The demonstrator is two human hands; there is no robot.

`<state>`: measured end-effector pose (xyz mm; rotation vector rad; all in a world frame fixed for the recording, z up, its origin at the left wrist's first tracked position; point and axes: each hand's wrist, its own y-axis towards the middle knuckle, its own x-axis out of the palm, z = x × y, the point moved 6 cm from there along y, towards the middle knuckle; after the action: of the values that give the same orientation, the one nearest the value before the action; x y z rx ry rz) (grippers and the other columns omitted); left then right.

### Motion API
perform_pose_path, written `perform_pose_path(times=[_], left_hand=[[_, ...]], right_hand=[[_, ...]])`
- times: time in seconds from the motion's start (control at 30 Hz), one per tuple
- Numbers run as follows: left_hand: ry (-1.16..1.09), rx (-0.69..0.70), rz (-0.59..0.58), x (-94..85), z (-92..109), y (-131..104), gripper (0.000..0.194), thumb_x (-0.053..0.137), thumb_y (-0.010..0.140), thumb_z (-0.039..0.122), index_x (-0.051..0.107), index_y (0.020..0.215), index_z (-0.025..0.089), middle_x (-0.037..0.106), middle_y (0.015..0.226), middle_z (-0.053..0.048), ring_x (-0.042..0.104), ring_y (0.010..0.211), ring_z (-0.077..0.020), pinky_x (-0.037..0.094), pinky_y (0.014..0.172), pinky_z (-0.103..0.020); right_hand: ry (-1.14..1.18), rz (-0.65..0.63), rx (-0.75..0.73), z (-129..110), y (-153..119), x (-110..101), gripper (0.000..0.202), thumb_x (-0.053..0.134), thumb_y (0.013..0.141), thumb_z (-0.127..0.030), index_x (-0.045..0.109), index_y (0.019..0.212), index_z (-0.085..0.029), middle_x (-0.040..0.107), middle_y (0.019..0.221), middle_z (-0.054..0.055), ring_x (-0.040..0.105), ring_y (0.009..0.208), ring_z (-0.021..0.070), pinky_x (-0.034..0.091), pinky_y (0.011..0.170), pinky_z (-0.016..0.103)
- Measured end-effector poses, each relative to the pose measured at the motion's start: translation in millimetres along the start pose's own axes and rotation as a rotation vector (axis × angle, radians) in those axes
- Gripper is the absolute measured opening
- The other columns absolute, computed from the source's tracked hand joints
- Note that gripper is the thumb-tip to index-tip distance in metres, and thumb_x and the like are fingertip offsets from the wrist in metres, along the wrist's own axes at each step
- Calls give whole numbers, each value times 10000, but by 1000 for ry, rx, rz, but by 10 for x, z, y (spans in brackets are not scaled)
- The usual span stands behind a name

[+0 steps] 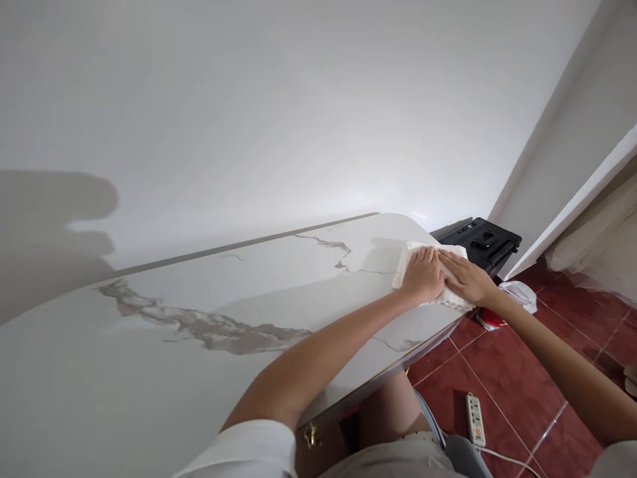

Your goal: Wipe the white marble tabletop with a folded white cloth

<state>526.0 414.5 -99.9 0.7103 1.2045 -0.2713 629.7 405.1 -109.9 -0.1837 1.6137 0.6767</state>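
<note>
A folded white cloth (440,301) lies at the right end of a white marble-patterned tabletop (279,292). My left hand (424,271) presses down on the cloth's left part, its fingers bent and closed on the fabric. Right beside it, my right hand (466,275) rests flat on the cloth with fingers stretched out toward the left hand. The two hands touch or nearly touch. Part of the cloth is hidden beneath them.
Beyond the table's right end stands a black case-like device (490,242). A white plastic bag (520,295) sits by it on the red tiled floor (527,372). Below lies a power strip (476,419) with a cord. A white wall (279,119) runs behind the table.
</note>
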Motion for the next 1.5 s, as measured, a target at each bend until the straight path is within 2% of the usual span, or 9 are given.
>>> perform_pose_path(times=[0.13,0.3,0.53,0.63,0.73,1.03,1.13,1.37,1.5], left_hand=[[-4,-38,63,105,-237,391,485,299,893,218,385,1337,41,418,1400,-159,335,1310,-252,249,1082,-397],[-4,-90,49,139,-719,753,473,290,898,220,408,1323,49,422,1400,-143,331,1310,-230,252,1081,-366],[-4,-189,98,33,-1487,899,455,314,895,211,439,1292,28,446,1379,-146,358,1292,-232,265,1078,-350],[15,-226,113,-94,-1871,714,444,320,896,204,441,1289,38,452,1375,-149,366,1289,-235,279,1073,-370],[74,-239,121,-299,-2271,342,435,315,898,191,442,1283,35,460,1367,-157,377,1285,-224,281,1076,-368],[322,-349,105,-1150,-3377,-1330,434,288,899,165,448,1269,6,471,1353,-183,388,1290,-204,271,1088,-353],[348,-425,95,-1403,-3466,-1717,448,286,898,175,438,1286,11,469,1359,-175,386,1292,-202,275,1091,-344],[332,-566,71,-1848,-3256,-2117,458,285,887,192,450,1290,50,461,1375,-149,392,1291,-208,306,1081,-363],[322,-644,93,-2084,-3401,-2519,468,266,888,202,439,1298,59,457,1382,-134,394,1288,-198,312,1079,-360]], right_hand=[[8,-21,4,352,367,150,585,301,906,-376,268,1450,-167,348,1456,84,302,1338,238,281,1096,447],[38,-39,9,632,979,396,583,297,900,-394,250,1457,-230,344,1463,36,292,1341,237,278,1098,449],[54,-63,-26,579,1850,699,594,268,897,-455,279,1446,-229,343,1466,41,301,1339,248,278,1095,450],[63,-61,-73,228,2156,802,611,256,896,-457,286,1441,-181,328,1471,72,286,1346,252,274,1094,451],[77,-53,-133,-347,2407,881,615,259,895,-440,304,1429,-139,326,1469,101,283,1348,263,264,1096,448],[182,-62,-313,-2567,2998,968,575,323,888,-369,358,1398,-105,364,1451,108,314,1335,247,254,1096,395],[223,-76,-375,-3023,3006,866,557,338,901,-369,369,1389,-103,367,1449,112,311,1336,247,240,1095,395],[308,-90,-483,-3441,2826,433,523,355,923,-358,391,1367,-85,388,1434,128,335,1321,246,247,1077,379],[328,-96,-554,-3907,2852,371,518,351,929,-357,391,1359,-71,397,1426,138,342,1315,241,250,1072,378]])
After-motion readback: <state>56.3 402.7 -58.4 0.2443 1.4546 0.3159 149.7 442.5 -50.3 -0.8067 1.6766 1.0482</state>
